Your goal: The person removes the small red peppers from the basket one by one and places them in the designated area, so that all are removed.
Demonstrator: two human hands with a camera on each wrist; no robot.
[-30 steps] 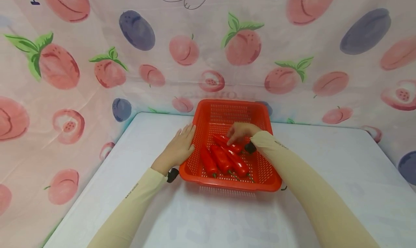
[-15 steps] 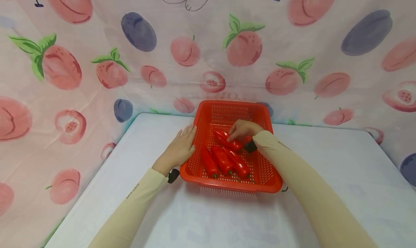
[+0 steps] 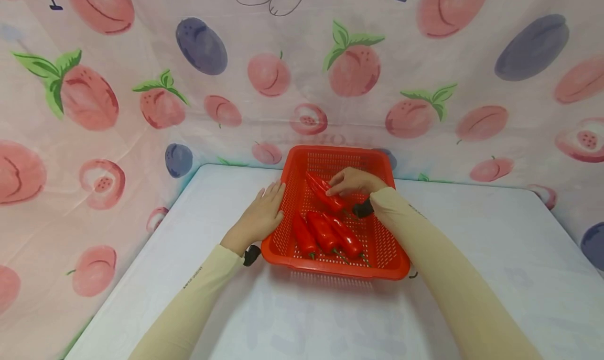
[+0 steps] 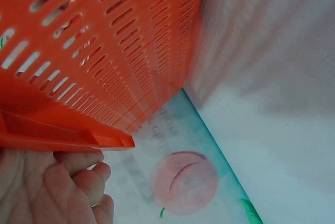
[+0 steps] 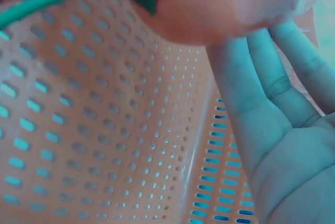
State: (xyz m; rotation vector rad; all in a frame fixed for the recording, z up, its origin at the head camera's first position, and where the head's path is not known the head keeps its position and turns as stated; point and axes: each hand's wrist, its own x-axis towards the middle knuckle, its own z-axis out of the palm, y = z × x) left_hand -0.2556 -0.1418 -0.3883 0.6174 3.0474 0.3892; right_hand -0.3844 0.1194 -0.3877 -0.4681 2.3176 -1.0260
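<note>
Fingers on the right (image 3: 337,178) pinch a partly hidden pepper (image 3: 318,189); left fingers (image 3: 270,192) lie straight.

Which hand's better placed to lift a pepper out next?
Right, probably: the right hand holds a pepper inside the basket, while the left hand rests against the basket's left side, holding no pepper.

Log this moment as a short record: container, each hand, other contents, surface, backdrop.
Container: red-orange perforated plastic basket
Left hand: fingers extended, touching the basket's left side
Right hand: holding a long glossy red pepper with a green stem, within the basket
Other contents: three more long red peppers, nearer the front
Surface: white tabletop
Backdrop: pale pink fruit-print cloth
</note>
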